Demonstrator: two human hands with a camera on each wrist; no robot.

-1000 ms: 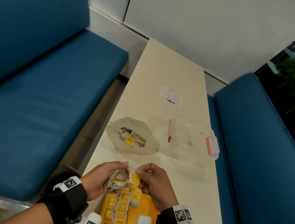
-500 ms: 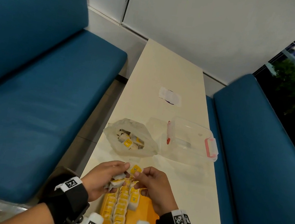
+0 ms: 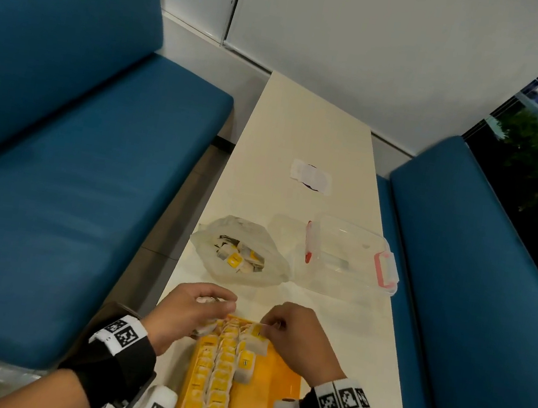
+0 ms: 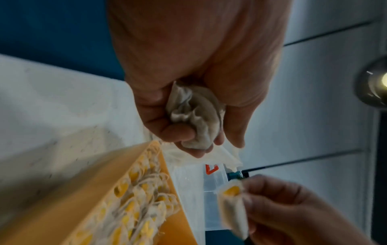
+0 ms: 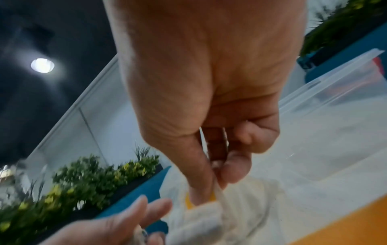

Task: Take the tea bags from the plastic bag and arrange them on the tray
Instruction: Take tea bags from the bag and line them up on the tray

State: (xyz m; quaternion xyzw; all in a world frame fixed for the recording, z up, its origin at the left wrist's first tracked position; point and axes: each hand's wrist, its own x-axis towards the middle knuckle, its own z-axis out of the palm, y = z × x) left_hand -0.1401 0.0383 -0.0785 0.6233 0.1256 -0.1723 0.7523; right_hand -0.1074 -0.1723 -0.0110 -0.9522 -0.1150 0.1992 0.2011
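An orange tray point(image 3: 281, 378) lies at the near end of the table with rows of yellow-tagged tea bags point(image 3: 222, 377) on its left half. My right hand point(image 3: 290, 338) pinches one tea bag point(image 4: 232, 203) by its yellow tag over the tray's far edge, at the top of the third row. My left hand point(image 3: 190, 313) hovers just left of the tray's far corner and grips a crumpled bunch of tea bags point(image 4: 194, 116). Beyond the hands, the clear plastic bag point(image 3: 240, 251) lies open with several tea bags inside.
A clear lidded container point(image 3: 350, 256) with pink latches stands right of the bag. A small paper slip point(image 3: 311, 177) lies farther up the narrow cream table point(image 3: 305, 133). Blue sofas point(image 3: 57, 174) flank the table on both sides; plants stand at the far right.
My hands have parted: the right one has drawn a single tea bag away from the left hand's bunch and lowered it to the tray's far edge. The left hand has shifted slightly left.
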